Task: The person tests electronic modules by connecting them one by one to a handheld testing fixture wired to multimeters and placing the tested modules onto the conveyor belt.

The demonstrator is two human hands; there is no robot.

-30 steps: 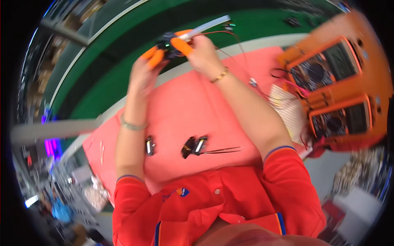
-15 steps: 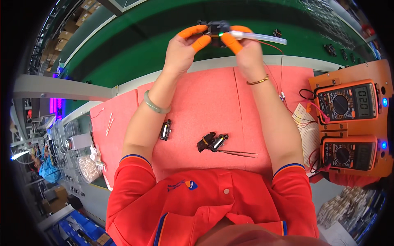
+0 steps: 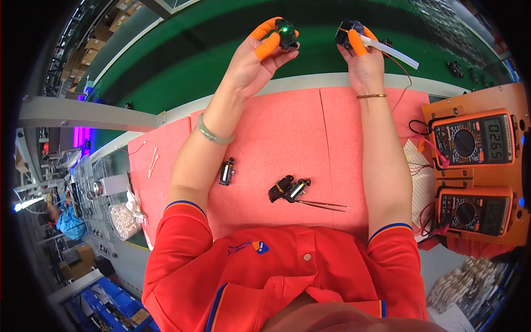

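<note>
Orange finger cots cover several fingertips of both hands. My left hand (image 3: 257, 58) is closed on a small black module (image 3: 287, 36) with a lit green light, held over the green surface. Apart from it, to the right, my right hand (image 3: 365, 61) grips another black part (image 3: 344, 34) together with a translucent white stick (image 3: 395, 52). A thin red wire (image 3: 408, 74) runs down from beside the stick. Nearer me on the pink mat (image 3: 276, 127) lie a black module (image 3: 227, 171), a pair of black parts (image 3: 289, 188) side by side, and tweezers (image 3: 326, 206).
Two orange multimeters (image 3: 470, 141) stand in an orange holder (image 3: 451, 180) at the right, with leads hanging from them. Cotton swabs (image 3: 152, 162) lie at the mat's left, near a bag of small pale pieces (image 3: 124, 220). A metal beam (image 3: 88, 117) crosses the left side.
My hands have moved apart, left hand slightly left and right hand to the right. The black parts, close together before, are now separate, one in each hand. The upper meter's display has changed.
</note>
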